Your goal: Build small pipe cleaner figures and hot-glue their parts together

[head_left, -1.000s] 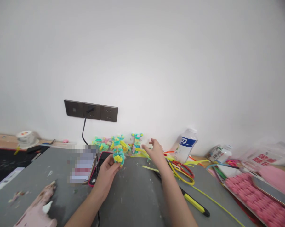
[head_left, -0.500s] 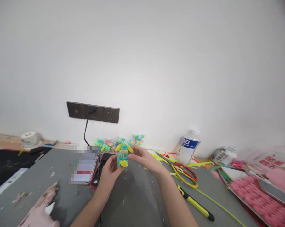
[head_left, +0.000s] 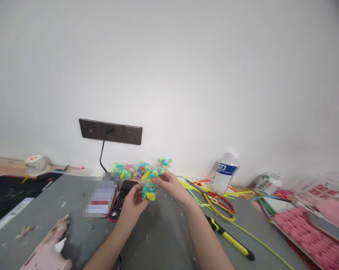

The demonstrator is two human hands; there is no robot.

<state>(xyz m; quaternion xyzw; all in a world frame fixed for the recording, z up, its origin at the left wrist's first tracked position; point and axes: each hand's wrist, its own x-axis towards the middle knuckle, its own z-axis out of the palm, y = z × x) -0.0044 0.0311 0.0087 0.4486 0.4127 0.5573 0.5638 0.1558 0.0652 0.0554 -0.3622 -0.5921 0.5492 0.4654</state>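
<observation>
Between my two hands is a small figure (head_left: 149,187) of fuzzy teal and yellow stems, lifted over the grey mat. My left hand (head_left: 134,200) is closed on its lower part, with the thumb near the yellow bottom. The fingers of my right hand (head_left: 169,185) pinch its upper part, by the yellow and teal ends. Some fingertips are hidden behind the figure. Past my hands, similar figures (head_left: 126,172) in teal, pink and yellow stand along the wall, one of them (head_left: 165,164) just beyond my right hand.
A phone (head_left: 102,198) and a pink-edged dark device (head_left: 124,195) lie left of my hands. On the right are scissors (head_left: 218,204), a yellow-black cutter (head_left: 232,240), loose fuzzy stems (head_left: 262,243), a bottle (head_left: 224,174) and a pink woven piece (head_left: 304,228). A pale pink object (head_left: 48,251) lies front left.
The figure has turned and tilted, its top leaning to the right. My right hand has shifted slightly with it, while my left hand still holds the lower part.
</observation>
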